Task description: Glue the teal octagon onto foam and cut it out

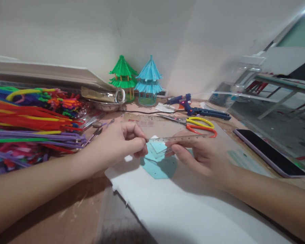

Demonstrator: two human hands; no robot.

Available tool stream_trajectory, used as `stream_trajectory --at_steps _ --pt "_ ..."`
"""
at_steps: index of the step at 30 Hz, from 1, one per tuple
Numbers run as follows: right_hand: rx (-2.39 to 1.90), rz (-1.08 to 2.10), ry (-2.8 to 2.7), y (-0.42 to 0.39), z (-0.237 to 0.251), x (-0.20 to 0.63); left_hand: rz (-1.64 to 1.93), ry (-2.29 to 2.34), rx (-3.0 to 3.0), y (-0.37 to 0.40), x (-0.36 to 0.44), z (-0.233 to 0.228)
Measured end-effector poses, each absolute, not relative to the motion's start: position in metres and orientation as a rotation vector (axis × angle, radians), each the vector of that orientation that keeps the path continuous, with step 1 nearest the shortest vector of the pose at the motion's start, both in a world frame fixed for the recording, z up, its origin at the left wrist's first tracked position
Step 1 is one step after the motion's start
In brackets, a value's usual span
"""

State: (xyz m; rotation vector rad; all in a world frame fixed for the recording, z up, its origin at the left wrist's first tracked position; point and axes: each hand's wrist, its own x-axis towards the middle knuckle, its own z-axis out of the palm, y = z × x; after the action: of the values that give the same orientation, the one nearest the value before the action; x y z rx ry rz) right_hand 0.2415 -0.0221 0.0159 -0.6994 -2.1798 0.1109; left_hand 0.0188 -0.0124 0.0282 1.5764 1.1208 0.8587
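We are holding a clear plastic ruler (179, 138) between our two hands, level above the bench (73, 210). The fingers (139, 144) of our left hand (117, 142) are pinching narrowly on the ruler's near end, thumb against forefinger. Our right hand (200, 154) is lying under the ruler's far half, its fingers (176, 150) curling up to touch the lower edge; whether they are gripping it firmly we cannot tell.

Just below both sets of fingertips, small pale blue paper pieces (156, 149) are lying on a darker teal paper polygon (159, 167), which is resting on a white foam sheet (173, 203) that is spreading toward us beneath our wrists.

Beyond the right fingers, yellow and orange handled scissors (193, 123) are lying on the bench, and past them a blue hot glue gun (193, 108) is resting with a red light showing. Further behind, a green pipe-cleaner pagoda (122, 76) and a light blue pipe-cleaner pagoda (149, 79) are standing side by side near the wall. To the outside of the left fingers, a heap of multicoloured pipe cleaners (33, 125) is spreading across the bench, with a round metal bowl (105, 103) behind it. To the outside of the right hand, a dark-screened smartphone (269, 152) is lying flat, well apart from the fingers.
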Motion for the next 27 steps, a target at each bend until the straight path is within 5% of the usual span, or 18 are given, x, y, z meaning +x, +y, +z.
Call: stream_trajectory --at_steps 13,27 --pt "-0.906 0.404 -1.940 -0.019 0.013 0.238 0.932 1.100 1.699 -0.011 0.018 0.027" --pt "-0.866 0.453 -2.039 -0.018 0.014 0.238 0.834 1.007 2.934 -0.005 0.002 0.039"
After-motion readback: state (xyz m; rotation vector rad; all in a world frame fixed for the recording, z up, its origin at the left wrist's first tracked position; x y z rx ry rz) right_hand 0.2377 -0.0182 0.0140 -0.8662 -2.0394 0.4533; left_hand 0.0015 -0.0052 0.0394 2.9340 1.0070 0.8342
